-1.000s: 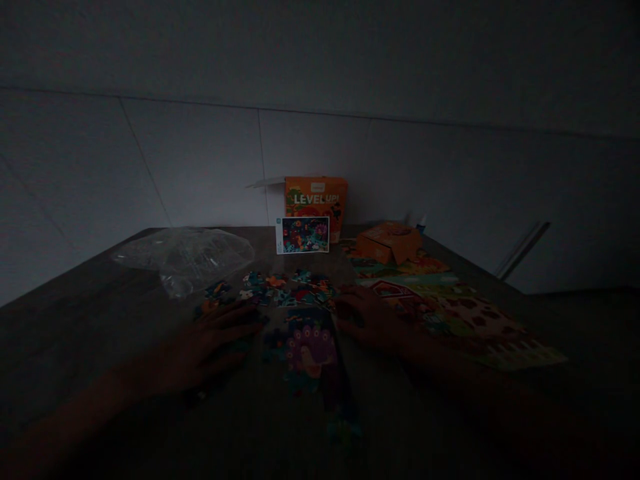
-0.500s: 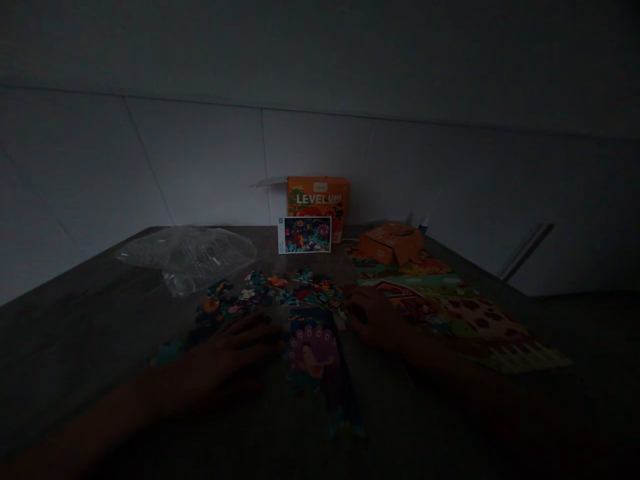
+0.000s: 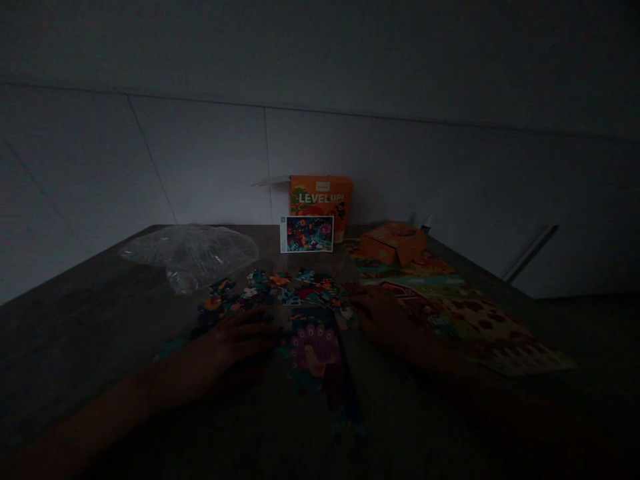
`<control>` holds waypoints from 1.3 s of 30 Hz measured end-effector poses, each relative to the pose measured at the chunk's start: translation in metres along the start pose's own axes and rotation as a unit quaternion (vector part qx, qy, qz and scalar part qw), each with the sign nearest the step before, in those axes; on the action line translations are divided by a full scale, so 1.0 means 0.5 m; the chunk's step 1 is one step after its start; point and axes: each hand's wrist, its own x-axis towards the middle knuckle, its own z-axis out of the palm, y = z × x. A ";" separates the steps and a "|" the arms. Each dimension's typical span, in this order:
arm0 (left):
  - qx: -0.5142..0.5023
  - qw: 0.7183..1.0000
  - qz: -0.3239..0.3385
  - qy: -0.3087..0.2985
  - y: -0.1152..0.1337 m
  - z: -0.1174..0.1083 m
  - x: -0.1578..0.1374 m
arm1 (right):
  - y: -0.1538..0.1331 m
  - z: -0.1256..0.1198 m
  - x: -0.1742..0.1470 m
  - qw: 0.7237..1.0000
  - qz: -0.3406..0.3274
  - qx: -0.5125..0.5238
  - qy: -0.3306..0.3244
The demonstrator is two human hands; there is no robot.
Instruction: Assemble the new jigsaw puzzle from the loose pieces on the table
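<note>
In the dim head view, a partly joined jigsaw puzzle [image 3: 314,353] with a purple peacock lies flat on the table between my hands. Beyond it spreads a pile of loose puzzle pieces [image 3: 300,292]. My left hand [image 3: 237,340] rests low at the puzzle's left, fingers stretched out towards its edge, with nothing visible in them. On the other side, my right hand [image 3: 377,313] reaches to the right end of the pile, fingers apart and close to the pieces. Whether its fingertips touch a piece is too dark to tell.
A picture card [image 3: 309,235] leans upright before an orange box [image 3: 323,193] by the wall. Clear plastic bag [image 3: 200,253] lies back left. On the right, a farm-scene puzzle [image 3: 475,320] lies flat, with a smaller orange box [image 3: 393,243] on its far end.
My right hand has shifted slightly right, and its fingers look less curled. The left hand stays nearly in place. The whole view has moved a little.
</note>
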 end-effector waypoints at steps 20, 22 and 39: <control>0.010 1.000 0.009 0.021 0.002 -0.003 0.008 | -0.010 -0.011 -0.002 1.000 -0.020 0.023 0.006; 0.015 1.000 0.009 0.020 0.002 -0.005 0.008 | -0.010 -0.009 -0.002 1.000 -0.026 0.017 -0.001; 0.025 0.999 0.008 0.026 -0.004 0.003 0.006 | -0.009 -0.010 0.001 0.997 -0.068 0.019 -0.034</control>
